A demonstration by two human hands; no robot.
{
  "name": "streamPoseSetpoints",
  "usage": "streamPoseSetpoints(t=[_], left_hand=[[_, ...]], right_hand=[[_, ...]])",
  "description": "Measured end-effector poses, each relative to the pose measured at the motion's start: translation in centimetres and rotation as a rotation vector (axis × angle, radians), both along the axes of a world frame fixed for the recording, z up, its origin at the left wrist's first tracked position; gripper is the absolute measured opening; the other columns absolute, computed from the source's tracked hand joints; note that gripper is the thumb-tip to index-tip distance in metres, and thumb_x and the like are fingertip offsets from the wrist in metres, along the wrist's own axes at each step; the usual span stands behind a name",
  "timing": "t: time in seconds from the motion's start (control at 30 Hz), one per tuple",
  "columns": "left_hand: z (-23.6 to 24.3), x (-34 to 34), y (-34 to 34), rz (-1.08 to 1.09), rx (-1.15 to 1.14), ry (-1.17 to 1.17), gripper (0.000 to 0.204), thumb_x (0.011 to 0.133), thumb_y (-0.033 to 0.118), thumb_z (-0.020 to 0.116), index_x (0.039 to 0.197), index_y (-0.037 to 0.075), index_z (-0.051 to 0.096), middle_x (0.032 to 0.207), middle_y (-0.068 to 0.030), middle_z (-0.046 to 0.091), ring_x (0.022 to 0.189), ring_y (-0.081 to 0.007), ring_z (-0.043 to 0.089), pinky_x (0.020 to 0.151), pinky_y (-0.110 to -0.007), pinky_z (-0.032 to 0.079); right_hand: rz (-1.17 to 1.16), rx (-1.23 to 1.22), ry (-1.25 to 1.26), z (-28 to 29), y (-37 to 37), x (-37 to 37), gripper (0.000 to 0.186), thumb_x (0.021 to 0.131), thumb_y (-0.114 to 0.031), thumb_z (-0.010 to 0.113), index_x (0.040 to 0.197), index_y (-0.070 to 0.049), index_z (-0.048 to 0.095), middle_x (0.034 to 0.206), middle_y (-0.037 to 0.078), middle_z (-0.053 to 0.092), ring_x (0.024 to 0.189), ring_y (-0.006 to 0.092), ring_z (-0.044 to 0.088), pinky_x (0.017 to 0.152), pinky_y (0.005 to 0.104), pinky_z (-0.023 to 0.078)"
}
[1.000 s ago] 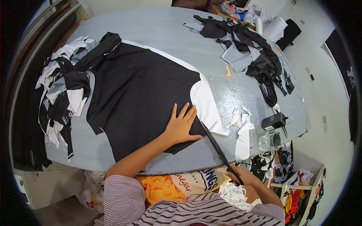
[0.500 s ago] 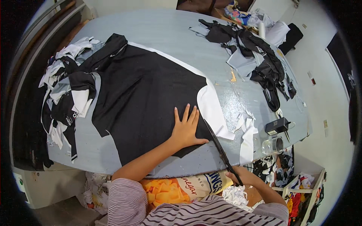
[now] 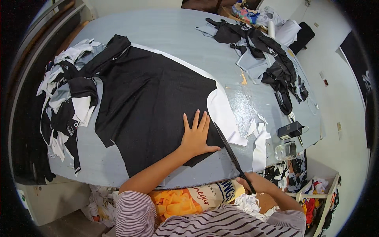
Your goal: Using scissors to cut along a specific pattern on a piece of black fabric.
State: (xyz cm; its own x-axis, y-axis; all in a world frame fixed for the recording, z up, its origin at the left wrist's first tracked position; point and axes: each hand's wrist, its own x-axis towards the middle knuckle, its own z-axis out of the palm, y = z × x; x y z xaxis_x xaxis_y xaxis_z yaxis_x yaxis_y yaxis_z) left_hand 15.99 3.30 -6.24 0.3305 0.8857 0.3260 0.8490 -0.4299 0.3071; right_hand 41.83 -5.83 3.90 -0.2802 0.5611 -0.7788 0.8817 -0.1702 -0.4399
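A large piece of black fabric [image 3: 154, 91] lies spread on the grey table [image 3: 158, 27]. White fabric [image 3: 222, 108] shows along its upper and right edges. My left hand [image 3: 196, 135] presses flat on the black fabric near its right edge, fingers spread. In my right hand [image 3: 254, 183], at the table's front edge, are long black scissors [image 3: 233, 156]. Their blades point up and left, reaching the border between the black and white fabric. The blades look nearly closed together. Part of the scissors' handle is hidden by my fingers.
Black, grey and white garment pieces are heaped at the left [image 3: 73, 98] and far right [image 3: 272, 59]. White scraps [image 3: 258, 146], a small black box [image 3: 290, 130] and a clear glass [image 3: 285, 151] lie to the right. Below the front edge sits a printed bag [image 3: 201, 197] beside orange cloth [image 3: 175, 203].
The view has shifted slightly. My left hand stays flat on the fabric, and the scissors stay at the same edge in my right hand.
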Motion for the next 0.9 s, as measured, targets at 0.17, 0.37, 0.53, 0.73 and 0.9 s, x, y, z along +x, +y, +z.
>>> streamPoseSetpoints(t=[0.17,0.37,0.53,0.73,0.9], left_hand=[[0.0,0.0,-0.2,0.016,-0.003,0.007,0.117,0.060,0.082,0.050,0.133,-0.009,0.035,0.144,-0.0209,0.028,0.137,-0.0366,0.016,0.100,-0.070,0.003],[-0.3,-0.1,-0.3,0.011,-0.005,0.001,0.116,0.061,0.083,0.047,0.133,-0.008,0.036,0.144,-0.0206,0.029,0.136,-0.0360,0.017,0.100,-0.070,0.002],[-0.2,0.0,-0.1,0.008,0.005,0.002,0.117,0.061,0.083,0.048,0.133,-0.009,0.035,0.144,-0.0203,0.028,0.136,-0.0361,0.018,0.100,-0.070,0.002],[-0.2,0.0,0.0,0.007,0.000,-0.008,0.117,0.061,0.082,0.048,0.134,-0.009,0.034,0.144,-0.0205,0.028,0.136,-0.0362,0.017,0.100,-0.070,0.001],[-0.2,-0.1,-0.2,0.009,-0.016,0.006,0.117,0.062,0.083,0.047,0.134,-0.009,0.034,0.144,-0.0206,0.027,0.137,-0.0356,0.016,0.100,-0.070,0.000]], right_hand=[[-0.007,0.055,-0.039,-0.4,0.4,-1.2,0.062,0.091,-0.053,0.043,0.078,0.006,0.054,0.055,0.015,0.056,0.052,0.0247,0.060,0.050,0.0343,0.046],[-0.023,0.035,-0.005,-0.5,0.4,-1.2,0.060,0.092,-0.052,0.043,0.081,0.006,0.054,0.055,0.014,0.056,0.051,0.0226,0.059,0.049,0.0333,0.045],[-0.045,-0.047,0.003,0.2,1.5,-1.8,0.067,0.089,-0.060,0.040,0.092,0.005,0.053,0.058,0.010,0.056,0.051,0.0189,0.058,0.049,0.0306,0.045],[-0.066,-0.041,-0.009,0.2,2.4,-3.1,0.068,0.089,-0.061,0.039,0.091,0.005,0.053,0.055,0.009,0.054,0.051,0.0185,0.057,0.051,0.0307,0.045],[-0.108,0.027,-0.082,0.4,1.9,-4.2,0.064,0.090,-0.058,0.041,0.088,0.005,0.054,0.054,0.010,0.054,0.049,0.0181,0.057,0.050,0.0301,0.046]])
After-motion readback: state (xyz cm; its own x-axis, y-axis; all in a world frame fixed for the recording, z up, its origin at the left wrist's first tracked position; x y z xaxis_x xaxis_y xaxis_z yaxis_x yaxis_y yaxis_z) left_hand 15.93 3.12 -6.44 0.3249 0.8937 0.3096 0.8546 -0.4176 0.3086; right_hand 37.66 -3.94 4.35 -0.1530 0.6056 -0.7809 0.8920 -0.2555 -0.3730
